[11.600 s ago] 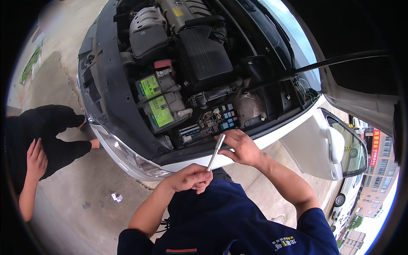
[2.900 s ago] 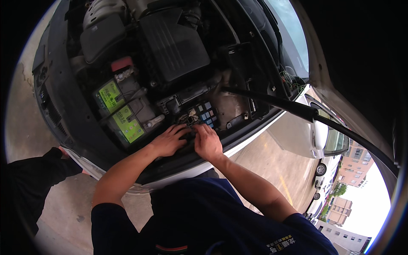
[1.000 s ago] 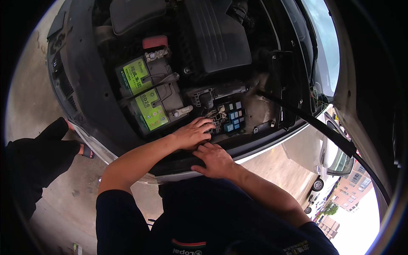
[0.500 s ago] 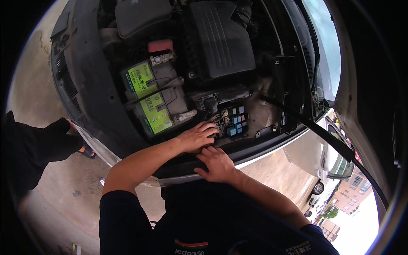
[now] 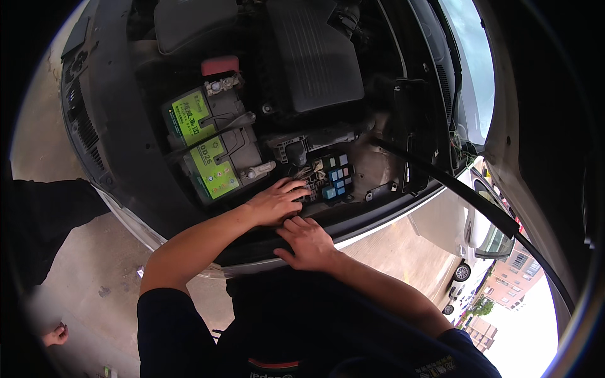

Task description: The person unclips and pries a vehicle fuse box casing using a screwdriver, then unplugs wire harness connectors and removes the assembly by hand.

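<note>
My left hand (image 5: 276, 201) lies over the near left part of the fuse box (image 5: 309, 191), its fingers apart and slightly bent, the thumb hidden. Blue and grey relays (image 5: 337, 183) stand in rows just right of those fingertips, with tan wires (image 5: 305, 175) behind them. Close beside it, my right hand (image 5: 309, 244) rests at the front edge of the engine bay, fingers bent forward and thumb held away. Its fingertips reach down close to the left hand and are partly hidden. I see nothing held in either hand.
A battery with a green label (image 5: 213, 160) sits left of the fuse box, under a hold-down bar. Behind is a black engine cover (image 5: 315, 57). A black prop rod (image 5: 447, 188) slants across on the right. A person in dark clothes (image 5: 44, 220) stands at left.
The whole view has shifted, so the engine bay sits slightly further left. My hands keep nearly the same place at the fuse box. At lower left, the other person's hand now shows.
</note>
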`<move>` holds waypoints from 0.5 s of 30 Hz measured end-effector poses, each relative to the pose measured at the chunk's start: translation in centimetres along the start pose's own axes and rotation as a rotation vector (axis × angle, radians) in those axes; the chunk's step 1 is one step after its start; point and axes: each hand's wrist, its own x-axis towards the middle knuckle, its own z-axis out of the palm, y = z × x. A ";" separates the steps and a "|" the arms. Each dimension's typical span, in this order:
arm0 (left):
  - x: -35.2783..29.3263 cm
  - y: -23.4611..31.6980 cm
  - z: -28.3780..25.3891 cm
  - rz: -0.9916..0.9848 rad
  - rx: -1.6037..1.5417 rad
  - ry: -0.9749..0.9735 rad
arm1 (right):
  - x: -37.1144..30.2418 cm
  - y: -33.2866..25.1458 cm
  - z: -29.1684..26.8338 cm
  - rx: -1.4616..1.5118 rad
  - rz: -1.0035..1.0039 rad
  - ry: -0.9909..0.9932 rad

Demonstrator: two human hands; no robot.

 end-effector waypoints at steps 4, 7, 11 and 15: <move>0.2 0.0 1.1 0.006 0.097 0.070 | 0.0 0.1 -0.2 0.004 0.014 -0.018; 0.2 0.0 0.9 -0.001 0.096 0.049 | -0.1 0.2 -0.1 -0.011 0.022 -0.008; 0.0 0.0 0.3 0.027 -0.002 0.038 | 0.1 0.2 0.3 0.079 0.084 0.093; -0.1 0.2 1.0 -0.024 0.041 0.062 | 2.0 1.1 0.9 0.345 0.475 0.151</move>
